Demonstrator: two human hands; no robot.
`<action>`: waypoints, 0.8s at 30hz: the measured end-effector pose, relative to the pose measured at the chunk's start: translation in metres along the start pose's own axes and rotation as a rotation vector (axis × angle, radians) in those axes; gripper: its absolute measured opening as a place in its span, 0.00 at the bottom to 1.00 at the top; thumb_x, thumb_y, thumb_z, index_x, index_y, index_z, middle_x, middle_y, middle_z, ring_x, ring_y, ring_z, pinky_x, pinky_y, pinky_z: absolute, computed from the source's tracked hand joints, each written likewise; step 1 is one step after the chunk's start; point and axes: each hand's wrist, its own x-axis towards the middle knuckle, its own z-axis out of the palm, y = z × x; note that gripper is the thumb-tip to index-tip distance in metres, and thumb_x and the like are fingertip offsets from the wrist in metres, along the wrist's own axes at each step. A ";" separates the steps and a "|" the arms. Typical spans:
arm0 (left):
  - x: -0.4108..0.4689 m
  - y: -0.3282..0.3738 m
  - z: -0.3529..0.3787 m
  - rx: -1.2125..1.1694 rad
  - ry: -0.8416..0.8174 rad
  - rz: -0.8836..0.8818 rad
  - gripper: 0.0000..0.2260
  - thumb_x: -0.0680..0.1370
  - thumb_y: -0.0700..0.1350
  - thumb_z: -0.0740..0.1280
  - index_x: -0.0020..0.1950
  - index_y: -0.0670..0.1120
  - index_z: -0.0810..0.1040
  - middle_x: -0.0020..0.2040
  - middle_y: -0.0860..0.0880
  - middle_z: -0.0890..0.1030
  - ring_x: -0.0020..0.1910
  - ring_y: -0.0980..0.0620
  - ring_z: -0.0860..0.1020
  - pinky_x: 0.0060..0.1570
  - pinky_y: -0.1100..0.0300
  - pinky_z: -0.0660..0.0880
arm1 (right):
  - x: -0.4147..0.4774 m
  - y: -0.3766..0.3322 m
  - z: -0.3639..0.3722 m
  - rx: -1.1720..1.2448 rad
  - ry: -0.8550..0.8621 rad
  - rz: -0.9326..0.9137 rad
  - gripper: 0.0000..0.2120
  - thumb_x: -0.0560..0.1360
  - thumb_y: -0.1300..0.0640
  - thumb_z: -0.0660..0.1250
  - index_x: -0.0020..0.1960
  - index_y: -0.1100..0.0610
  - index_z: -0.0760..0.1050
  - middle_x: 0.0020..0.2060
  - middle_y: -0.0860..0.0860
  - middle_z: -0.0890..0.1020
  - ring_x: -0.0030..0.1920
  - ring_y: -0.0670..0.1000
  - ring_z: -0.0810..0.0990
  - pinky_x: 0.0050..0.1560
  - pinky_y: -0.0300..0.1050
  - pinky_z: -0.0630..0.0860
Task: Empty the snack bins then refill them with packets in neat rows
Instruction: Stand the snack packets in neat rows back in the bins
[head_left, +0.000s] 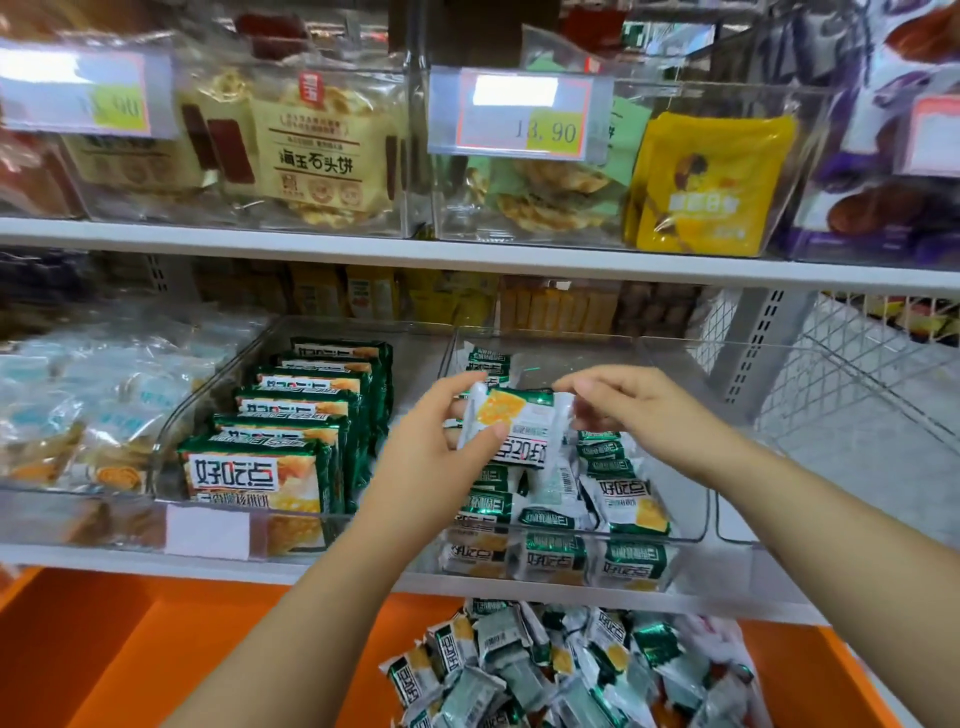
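Left hand (445, 436) and right hand (628, 405) both pinch one white-green packet (524, 426) above the clear bin (675, 538). Bin is partly filled with like packets. More packets (561, 670) lie heaped below the shelf.

Single head-worn wide-angle view, looking forward and slightly down at close range onto the clear bin (571, 525) on the middle white shelf (467, 260), upper-shelf bins filling the top of frame, the orange bottom tray (156, 649) along the lower edge, both forearms entering from below.
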 end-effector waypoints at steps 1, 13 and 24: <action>-0.002 -0.002 -0.005 -0.004 0.030 -0.019 0.17 0.77 0.47 0.68 0.59 0.64 0.68 0.53 0.55 0.78 0.42 0.60 0.79 0.43 0.58 0.78 | 0.004 0.008 0.001 -0.038 0.016 0.037 0.09 0.79 0.54 0.62 0.58 0.47 0.77 0.52 0.46 0.82 0.51 0.47 0.81 0.55 0.45 0.77; -0.023 -0.002 -0.042 -0.183 0.258 -0.156 0.33 0.72 0.47 0.74 0.72 0.54 0.64 0.50 0.56 0.79 0.51 0.54 0.80 0.56 0.50 0.76 | 0.019 0.041 0.029 -0.501 -0.126 0.178 0.14 0.67 0.54 0.77 0.49 0.52 0.75 0.45 0.51 0.80 0.42 0.49 0.78 0.39 0.40 0.72; -0.040 0.003 -0.010 -0.327 0.074 -0.249 0.10 0.77 0.51 0.69 0.57 0.55 0.76 0.56 0.45 0.80 0.43 0.51 0.81 0.36 0.60 0.77 | -0.076 -0.003 0.004 -0.349 0.179 -0.179 0.21 0.71 0.66 0.71 0.45 0.40 0.68 0.50 0.41 0.77 0.34 0.43 0.77 0.34 0.33 0.68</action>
